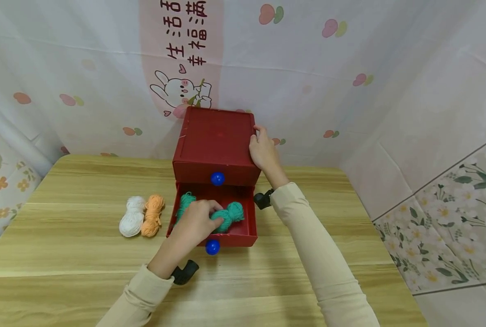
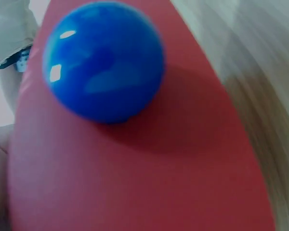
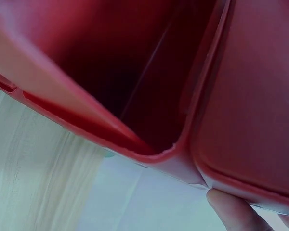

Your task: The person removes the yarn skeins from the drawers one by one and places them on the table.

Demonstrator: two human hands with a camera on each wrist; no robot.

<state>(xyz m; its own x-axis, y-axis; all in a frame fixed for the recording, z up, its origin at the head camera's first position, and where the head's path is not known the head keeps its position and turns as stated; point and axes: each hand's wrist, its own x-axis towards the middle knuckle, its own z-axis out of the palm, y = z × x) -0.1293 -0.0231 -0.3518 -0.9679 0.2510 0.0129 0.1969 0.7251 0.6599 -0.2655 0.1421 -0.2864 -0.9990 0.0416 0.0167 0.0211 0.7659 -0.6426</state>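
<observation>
While the white yarn [image 1: 132, 216] and the orange yarn [image 1: 153, 215] lie side by side on the table [image 1: 87, 200], my work is to their right, in the pulled-out red drawer [image 1: 249, 227]. One green bundle [image 1: 185, 202] sits in its left part, and next comes my left grip [image 1: 198, 219], pinching the other green bundle [image 1: 226, 219] inside the drawer. I think I should hold it softly round its middle so no loops slip, and keep my wrist off the low blue knob [image 1: 212, 247]. Up and to the right, my right grip [image 1: 263, 152] isn't closed round anything; its fingers press on the right side of the red box [image 1: 218, 136]. A light, steady push should keep the box from sliding, but too hard a push could tip it. My left grip covers part of both green bundles, so I can't tell if the one I hold touches the bottom. The left wrist view shows mostly knob and red front, no yarn. Far right, some of my fingers are hidden, and the right wrist view has a dark hollow I can't see into.
</observation>
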